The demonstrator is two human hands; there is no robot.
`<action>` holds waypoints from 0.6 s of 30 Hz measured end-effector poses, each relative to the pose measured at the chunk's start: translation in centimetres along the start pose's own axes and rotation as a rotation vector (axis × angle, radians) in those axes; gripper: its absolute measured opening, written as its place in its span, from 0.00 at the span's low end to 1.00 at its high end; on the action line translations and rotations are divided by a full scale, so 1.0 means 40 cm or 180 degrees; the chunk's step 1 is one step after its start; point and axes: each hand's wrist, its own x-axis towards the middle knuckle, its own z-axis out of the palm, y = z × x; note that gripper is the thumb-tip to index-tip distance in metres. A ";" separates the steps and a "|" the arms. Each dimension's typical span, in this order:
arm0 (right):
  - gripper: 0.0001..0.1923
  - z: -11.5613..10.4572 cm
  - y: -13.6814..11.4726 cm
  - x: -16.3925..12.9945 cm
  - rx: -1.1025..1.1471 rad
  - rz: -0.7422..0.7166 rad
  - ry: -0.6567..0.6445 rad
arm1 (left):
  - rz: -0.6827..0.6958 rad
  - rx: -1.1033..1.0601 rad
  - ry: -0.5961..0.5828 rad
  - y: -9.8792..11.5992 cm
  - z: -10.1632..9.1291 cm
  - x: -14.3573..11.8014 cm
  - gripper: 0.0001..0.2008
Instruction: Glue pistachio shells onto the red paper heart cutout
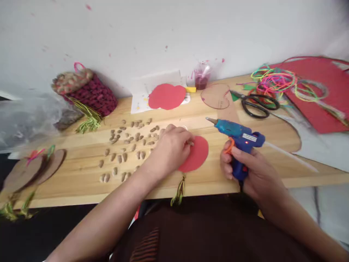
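Observation:
My right hand [253,169] grips the handle of a blue glue gun [238,135], with its nozzle pointing up and to the left, above the wooden table [81,174]. My left hand [171,147] rests palm down on a red heart-shaped paper cutout [197,154] near the table's front edge and covers its left part. A green and yellow tassel [179,191] hangs from the cutout over the edge. Several peanut shells [125,145] lie scattered just left of my left hand.
A second red cutout [167,96] lies on white paper at the back. A woven red basket piece [89,92] leans at the back left. Cardboard shapes [216,96], black scissors [257,103], neon cords [275,80] and a red sheet [324,91] lie at the right. Brown discs [32,169] sit far left.

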 end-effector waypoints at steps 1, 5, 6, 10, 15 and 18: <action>0.11 0.002 0.000 0.004 -0.0005 -0.0002 -0.0009 | -0.0006 -0.0012 0.0013 -0.002 0.001 0.000 0.11; 0.10 0.006 0.000 0.011 -0.0029 -0.0025 -0.0041 | -0.0029 0.0004 0.0020 -0.005 0.000 0.001 0.12; 0.10 0.007 0.000 0.010 -0.0037 -0.0038 -0.0050 | -0.0034 0.0026 0.0010 -0.005 -0.001 0.001 0.12; 0.10 0.006 -0.002 0.004 -0.0062 -0.0087 -0.0047 | -0.0022 0.0118 -0.0001 -0.002 -0.005 -0.002 0.12; 0.10 0.006 -0.002 0.004 -0.0054 -0.0080 -0.0024 | -0.0021 0.0098 0.0014 -0.005 -0.004 -0.006 0.13; 0.10 0.009 -0.001 0.006 -0.0063 -0.0078 -0.0007 | -0.0010 0.0082 0.0008 -0.006 -0.005 -0.007 0.13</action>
